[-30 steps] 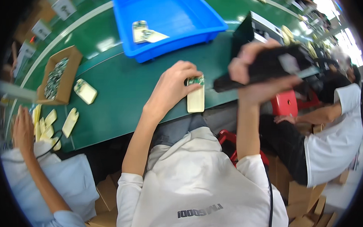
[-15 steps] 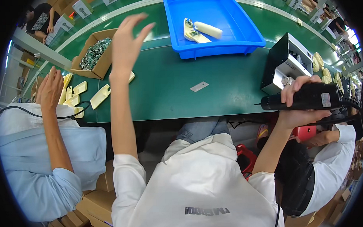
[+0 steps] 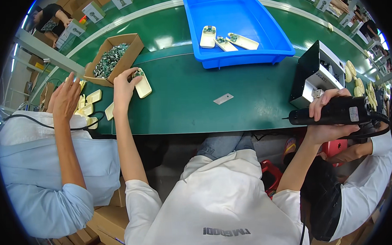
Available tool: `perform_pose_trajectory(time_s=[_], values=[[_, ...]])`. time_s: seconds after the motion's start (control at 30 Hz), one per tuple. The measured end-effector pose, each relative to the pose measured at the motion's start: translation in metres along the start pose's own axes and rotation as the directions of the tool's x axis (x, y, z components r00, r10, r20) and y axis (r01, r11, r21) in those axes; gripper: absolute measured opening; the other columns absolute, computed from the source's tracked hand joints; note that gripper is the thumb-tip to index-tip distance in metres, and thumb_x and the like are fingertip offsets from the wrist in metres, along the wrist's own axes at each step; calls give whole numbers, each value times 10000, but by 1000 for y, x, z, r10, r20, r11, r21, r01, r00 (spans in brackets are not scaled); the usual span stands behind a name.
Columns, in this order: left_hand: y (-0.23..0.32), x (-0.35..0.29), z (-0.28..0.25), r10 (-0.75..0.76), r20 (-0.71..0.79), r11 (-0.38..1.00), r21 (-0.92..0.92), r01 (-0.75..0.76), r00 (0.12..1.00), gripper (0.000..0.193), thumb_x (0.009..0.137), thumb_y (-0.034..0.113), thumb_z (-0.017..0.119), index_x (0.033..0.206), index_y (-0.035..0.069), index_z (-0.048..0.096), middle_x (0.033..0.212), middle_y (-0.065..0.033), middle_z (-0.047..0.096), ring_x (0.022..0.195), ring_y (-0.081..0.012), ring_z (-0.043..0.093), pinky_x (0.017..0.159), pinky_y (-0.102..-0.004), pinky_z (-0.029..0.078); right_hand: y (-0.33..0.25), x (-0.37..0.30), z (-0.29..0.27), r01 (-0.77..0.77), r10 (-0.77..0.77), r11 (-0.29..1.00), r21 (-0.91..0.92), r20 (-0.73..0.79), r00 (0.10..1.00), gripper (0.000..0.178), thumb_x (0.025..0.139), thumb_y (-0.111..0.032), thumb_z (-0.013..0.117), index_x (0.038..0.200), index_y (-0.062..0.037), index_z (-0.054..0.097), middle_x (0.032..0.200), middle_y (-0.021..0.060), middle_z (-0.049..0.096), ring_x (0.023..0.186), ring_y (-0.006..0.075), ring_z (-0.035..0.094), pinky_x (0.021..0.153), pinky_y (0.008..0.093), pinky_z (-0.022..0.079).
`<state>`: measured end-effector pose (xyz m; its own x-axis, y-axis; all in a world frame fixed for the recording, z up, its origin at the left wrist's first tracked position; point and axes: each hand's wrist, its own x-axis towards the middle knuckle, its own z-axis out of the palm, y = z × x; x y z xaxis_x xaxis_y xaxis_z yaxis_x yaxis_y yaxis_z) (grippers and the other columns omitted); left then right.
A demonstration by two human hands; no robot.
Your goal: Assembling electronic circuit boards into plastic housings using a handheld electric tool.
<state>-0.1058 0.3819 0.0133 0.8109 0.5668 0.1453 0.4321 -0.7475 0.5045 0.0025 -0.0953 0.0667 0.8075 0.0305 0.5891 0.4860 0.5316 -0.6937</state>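
Note:
My left hand (image 3: 124,88) pinches the upper end of a cream plastic shell (image 3: 144,86) on the green table, where a small green circuit board (image 3: 138,73) sits inside. Part of another cream shell (image 3: 109,111) shows beside my left wrist. At the table's right front edge, my right hand (image 3: 323,118) is wrapped round a black electric screwdriver (image 3: 340,110); its thin bit points left, over the table edge. Three cream shells with circuit boards, one of them a rounded shell (image 3: 208,37), lie in the blue bin (image 3: 262,55).
A cardboard box (image 3: 133,50) of small green boards stands at the far left. A flat metal plate (image 3: 223,98) lies mid-table. Right of it is a black and silver box (image 3: 309,77). Co-workers sit close on both sides; the left one's hand (image 3: 66,99) is near several cream parts.
My left hand, raised with fingers apart, has come down and taken hold of a cream shell. The blurred shell in the bin now lies still. My right hand still holds the screwdriver.

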Motion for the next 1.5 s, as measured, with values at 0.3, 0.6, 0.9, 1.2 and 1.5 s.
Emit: perform_pose_trajectory(time_s=[0.3, 0.6, 0.9, 1.2, 1.5], values=[[125, -56, 24, 398, -8, 831, -420, -364, 917, 361, 754, 15, 736, 1109, -9, 672, 1051, -101, 695, 952, -203, 672, 867, -311, 508, -59, 30, -32, 253, -259, 965, 75, 80, 963, 868, 769, -826, 502, 1165, -54, 463, 801, 62, 479, 485, 103, 429, 440, 244, 345], [224, -83, 128, 702, 273, 652, -618, -439, 658, 342, 748, 78, 760, 1067, -9, 673, 1027, -113, 658, 916, -279, 638, 833, -354, 499, -52, 65, -54, 292, -293, 946, -142, 18, 956, 948, 766, -904, 274, 1144, -59, 475, 769, 89, 525, 478, 151, 452, 461, 305, 404], [229, -80, 141, 717, 279, 648, -605, -463, 638, 335, 740, 100, 771, 1050, 6, 683, 983, -105, 646, 922, -268, 610, 827, -349, 485, -28, 64, -55, 185, -251, 855, -484, -75, 965, 934, 789, -889, 226, 1136, -55, 462, 770, 82, 515, 479, 149, 437, 482, 287, 401], [228, -78, 141, 704, 305, 663, -605, -440, 641, 344, 734, 96, 775, 1054, 10, 686, 945, -95, 631, 883, -253, 612, 801, -339, 479, -30, 57, -39, 54, -126, 884, -465, -126, 984, 925, 796, -885, 266, 1128, -47, 471, 761, 88, 518, 471, 145, 444, 452, 270, 390], [227, -77, 142, 707, 315, 661, -613, -433, 633, 371, 730, 90, 777, 1076, 0, 678, 956, -96, 625, 892, -254, 607, 803, -337, 477, 1, 31, 12, 83, -109, 986, 142, 193, 975, 955, 785, -887, 319, 1170, -26, 472, 814, 137, 573, 461, 153, 496, 407, 275, 406]])
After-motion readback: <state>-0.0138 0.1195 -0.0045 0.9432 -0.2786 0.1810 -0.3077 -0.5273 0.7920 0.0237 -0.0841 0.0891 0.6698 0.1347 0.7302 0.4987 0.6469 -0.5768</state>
